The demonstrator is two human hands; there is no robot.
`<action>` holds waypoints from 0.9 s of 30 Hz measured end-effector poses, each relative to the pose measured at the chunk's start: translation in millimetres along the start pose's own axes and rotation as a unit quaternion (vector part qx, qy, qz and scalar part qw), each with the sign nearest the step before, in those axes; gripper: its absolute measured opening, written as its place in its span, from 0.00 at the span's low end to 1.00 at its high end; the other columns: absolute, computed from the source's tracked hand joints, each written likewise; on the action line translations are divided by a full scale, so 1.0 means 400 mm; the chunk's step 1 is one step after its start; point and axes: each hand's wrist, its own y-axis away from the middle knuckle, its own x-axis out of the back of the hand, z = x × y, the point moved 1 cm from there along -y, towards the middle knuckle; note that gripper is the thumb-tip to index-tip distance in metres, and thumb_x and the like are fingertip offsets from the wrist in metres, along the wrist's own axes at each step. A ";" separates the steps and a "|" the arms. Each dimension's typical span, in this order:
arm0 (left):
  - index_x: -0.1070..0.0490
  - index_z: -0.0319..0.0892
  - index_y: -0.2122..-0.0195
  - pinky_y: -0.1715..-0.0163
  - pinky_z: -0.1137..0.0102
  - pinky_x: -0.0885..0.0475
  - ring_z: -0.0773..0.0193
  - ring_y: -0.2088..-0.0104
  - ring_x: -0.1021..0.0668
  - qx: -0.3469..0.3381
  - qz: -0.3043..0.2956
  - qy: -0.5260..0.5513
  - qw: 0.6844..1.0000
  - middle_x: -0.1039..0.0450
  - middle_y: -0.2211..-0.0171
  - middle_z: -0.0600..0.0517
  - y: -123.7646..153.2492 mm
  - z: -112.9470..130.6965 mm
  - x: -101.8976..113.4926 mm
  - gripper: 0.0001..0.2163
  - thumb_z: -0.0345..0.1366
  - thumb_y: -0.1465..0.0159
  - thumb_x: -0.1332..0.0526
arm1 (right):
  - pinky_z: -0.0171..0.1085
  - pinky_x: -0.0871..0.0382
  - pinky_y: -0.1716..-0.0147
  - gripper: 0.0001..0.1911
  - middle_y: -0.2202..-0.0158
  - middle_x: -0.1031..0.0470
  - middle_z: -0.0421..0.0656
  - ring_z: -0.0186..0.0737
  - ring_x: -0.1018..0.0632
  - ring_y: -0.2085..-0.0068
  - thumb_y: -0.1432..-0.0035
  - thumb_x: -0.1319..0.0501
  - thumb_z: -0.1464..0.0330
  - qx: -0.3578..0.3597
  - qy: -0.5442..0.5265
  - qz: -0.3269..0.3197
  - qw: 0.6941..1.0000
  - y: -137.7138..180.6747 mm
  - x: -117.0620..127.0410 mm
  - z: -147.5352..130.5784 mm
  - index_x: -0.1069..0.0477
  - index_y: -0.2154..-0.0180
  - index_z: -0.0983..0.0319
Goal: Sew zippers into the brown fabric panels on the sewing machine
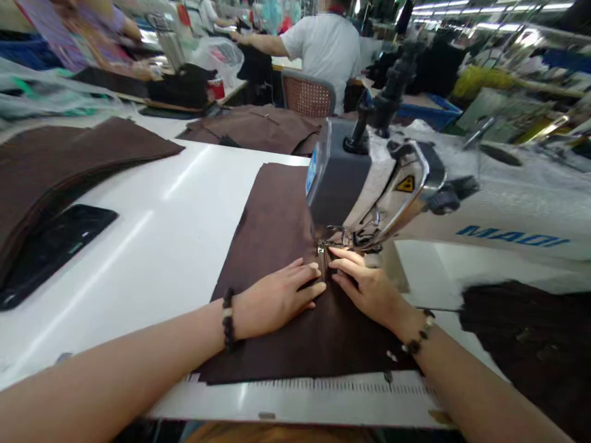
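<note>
A brown fabric panel [277, 221] lies flat on the white table, its right part passing under the head of a sewing machine [341, 178]. A zipper [324, 264] runs along the panel just in front of the presser foot [344, 237]. My left hand [279, 295] rests flat on the fabric left of the zipper, fingers stretched towards it. On the zipper's right side, my right hand [369, 286] lies with its fingers spread on the cloth, fingertips close to the presser foot. Neither hand grips anything.
A stack of brown fabric [69, 154] and a black phone [55, 246] are on the left. More brown pieces [258, 126] lie behind the panel; dark fabric [530, 344] sits at right. A ruler strip [323, 386] lines the front edge. A person [323, 49] works beyond.
</note>
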 end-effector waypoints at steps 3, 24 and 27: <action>0.37 0.36 0.49 0.45 0.57 0.40 0.56 0.51 0.32 0.007 -0.003 0.003 1.000 0.37 0.53 0.43 0.000 0.005 0.001 0.14 0.34 0.36 0.48 | 0.51 0.42 0.45 0.11 0.47 0.34 0.46 0.41 0.33 0.46 0.40 0.49 0.69 -0.004 -0.001 0.003 1.000 0.003 0.002 0.001 0.33 0.57 0.60; 0.38 0.39 0.48 0.44 0.54 0.42 0.54 0.49 0.34 0.034 -0.009 0.001 0.999 0.39 0.52 0.42 0.005 0.018 0.000 0.17 0.38 0.37 0.45 | 0.51 0.41 0.46 0.11 0.47 0.34 0.46 0.40 0.34 0.45 0.40 0.50 0.70 -0.028 0.030 0.009 0.999 0.008 -0.001 -0.030 0.34 0.57 0.60; 0.38 0.39 0.49 0.45 0.54 0.41 0.54 0.50 0.33 0.031 -0.010 0.000 0.999 0.39 0.53 0.42 0.004 0.018 0.001 0.17 0.37 0.38 0.44 | 0.52 0.43 0.45 0.11 0.48 0.33 0.47 0.40 0.34 0.45 0.40 0.50 0.70 -0.021 0.032 0.008 0.999 0.008 0.000 -0.028 0.33 0.58 0.61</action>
